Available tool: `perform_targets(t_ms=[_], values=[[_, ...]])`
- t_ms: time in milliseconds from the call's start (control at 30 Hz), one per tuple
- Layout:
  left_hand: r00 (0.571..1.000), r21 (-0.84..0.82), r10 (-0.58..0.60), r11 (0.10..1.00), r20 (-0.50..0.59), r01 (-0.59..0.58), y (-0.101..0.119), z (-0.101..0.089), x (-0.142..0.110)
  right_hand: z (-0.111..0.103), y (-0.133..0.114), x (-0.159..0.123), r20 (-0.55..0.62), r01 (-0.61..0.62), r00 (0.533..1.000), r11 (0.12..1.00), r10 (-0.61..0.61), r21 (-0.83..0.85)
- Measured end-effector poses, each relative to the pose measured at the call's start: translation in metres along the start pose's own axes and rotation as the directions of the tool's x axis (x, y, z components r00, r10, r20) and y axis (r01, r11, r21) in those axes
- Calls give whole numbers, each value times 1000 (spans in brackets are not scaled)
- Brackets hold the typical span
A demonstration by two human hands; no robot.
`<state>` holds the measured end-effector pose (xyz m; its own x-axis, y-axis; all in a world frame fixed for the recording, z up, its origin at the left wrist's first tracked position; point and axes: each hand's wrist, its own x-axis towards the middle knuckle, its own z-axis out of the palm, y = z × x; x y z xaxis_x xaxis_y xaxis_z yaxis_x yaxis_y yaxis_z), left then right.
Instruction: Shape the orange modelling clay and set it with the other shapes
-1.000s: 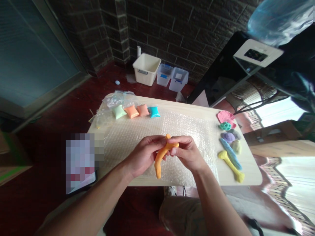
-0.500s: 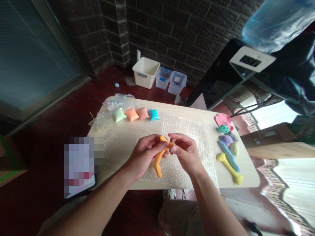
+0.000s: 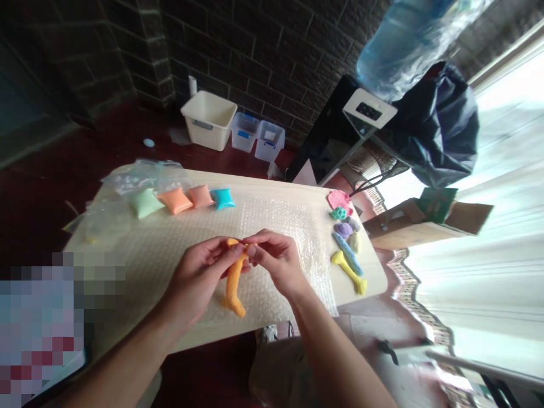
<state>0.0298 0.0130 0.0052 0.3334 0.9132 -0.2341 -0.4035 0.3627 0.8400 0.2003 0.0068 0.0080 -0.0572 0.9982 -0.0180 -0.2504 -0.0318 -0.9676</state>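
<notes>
orange piece, soft clay by the look of it, is up between the person's two hands, over the bubble wrap on the tabletop. left grip: grasping, thumb across the upper part, fingers behind. right grip: pinching at the same upper end, thumb and fingertips closed there; exact contact partly hidden. lower length hangs out of both hands, slightly bent, foot-like tip pointing toward the person's right.

handling, judged: likely light, soft, dents under thumb pressure, probably not slippery, maybe a bit tacky. won't shatter, but thin parts could stretch, kink or tear if pulled. best hold: thick upper body, flat pads, light pressure; cradle the dangling length from below rather than pinching the tip. squeezing hard would likely leave prints.

right side of tabletop: yellow bone-shaped piece just beside blue strip. far left side: filled packets, incl. blue packet, well apart from both hands.
</notes>
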Motion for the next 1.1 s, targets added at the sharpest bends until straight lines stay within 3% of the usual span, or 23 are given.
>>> perform_targets(t_ms=[367,633,800,933,1100], values=[[999,-41,-4,999,-35,2,2,2,0,-6,4,1,-10,-4,1000,1000,4,-1],[1000,-31,-5,1000,-29,4,2,-2,0,-5,4,0,65,-24,998,999,22,34],[999,-75,-46,996,15,47,1,-1,3,-9,10,3,-13,-15,1000,999,15,50],[994,6,-69,998,90,69,-3,-2,4,-12,12,5,-67,10,998,1000,-8,29],[998,64,-67,996,12,67,-5,-2,5,-10,5,3,-41,30,999,997,-33,-75]])
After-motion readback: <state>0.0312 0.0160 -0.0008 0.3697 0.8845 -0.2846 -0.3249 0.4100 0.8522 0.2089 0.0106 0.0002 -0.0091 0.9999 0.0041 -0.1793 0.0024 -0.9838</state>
